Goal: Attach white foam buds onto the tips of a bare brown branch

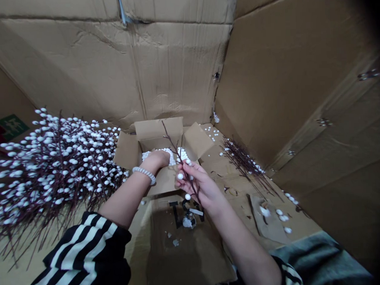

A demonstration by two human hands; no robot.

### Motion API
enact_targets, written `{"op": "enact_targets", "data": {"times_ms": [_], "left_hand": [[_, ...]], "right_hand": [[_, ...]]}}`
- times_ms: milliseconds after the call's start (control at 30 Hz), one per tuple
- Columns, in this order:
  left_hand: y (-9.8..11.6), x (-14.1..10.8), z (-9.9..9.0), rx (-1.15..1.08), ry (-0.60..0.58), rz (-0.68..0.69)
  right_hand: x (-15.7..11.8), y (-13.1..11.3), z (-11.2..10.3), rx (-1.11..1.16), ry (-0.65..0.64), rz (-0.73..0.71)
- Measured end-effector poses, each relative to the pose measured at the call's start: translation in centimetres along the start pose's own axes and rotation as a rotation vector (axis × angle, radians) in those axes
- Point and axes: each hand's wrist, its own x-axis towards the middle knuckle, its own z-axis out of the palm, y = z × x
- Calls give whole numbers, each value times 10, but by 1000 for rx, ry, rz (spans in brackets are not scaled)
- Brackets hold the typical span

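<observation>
Budded twig [185,169] gripped by right hand [200,188], fingers and thumb closed round stem, held over open cardboard box [158,129]. Left hand [155,159] sunk among white beads [169,155] in box, fingers hidden, grip unclear. Heap of budded branches [53,164] piled left, small bunch [243,161] right.

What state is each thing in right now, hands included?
Brown cardboard box, open, flaps raised.
Left hand, in the box.
Thin dark twig with white round buds, held up.
Right hand, gripping the twig.
Large heap of dark budded branches, left of box.
Small bunch of dark budded branches, right of box.
</observation>
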Motion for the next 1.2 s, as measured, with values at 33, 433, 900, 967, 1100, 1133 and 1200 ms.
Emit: {"op": "enact_targets", "data": {"times_ms": [33, 433, 900, 967, 1100, 1133, 1200], "left_hand": [[0, 0, 1, -7, 7, 5], [-26, -34, 7, -238, 404, 96], [-26, -87, 54, -776, 687, 367], [-25, -88, 55, -806, 676, 396], [-24, -90, 56, -835, 660, 425], [-24, -90, 56, -839, 659, 425], [-24, -90, 57, -849, 658, 425]], "right_hand": [[0, 0, 0, -4, 4, -5], [7, 3, -2, -125, 43, -57], [7, 6, 2, -428, 41, -183], [8, 7, 1, -457, 39, -189], [8, 7, -1, -510, 32, -186], [8, 7, -1, -521, 30, -185], [8, 6, -1, -540, 26, -179]]}}
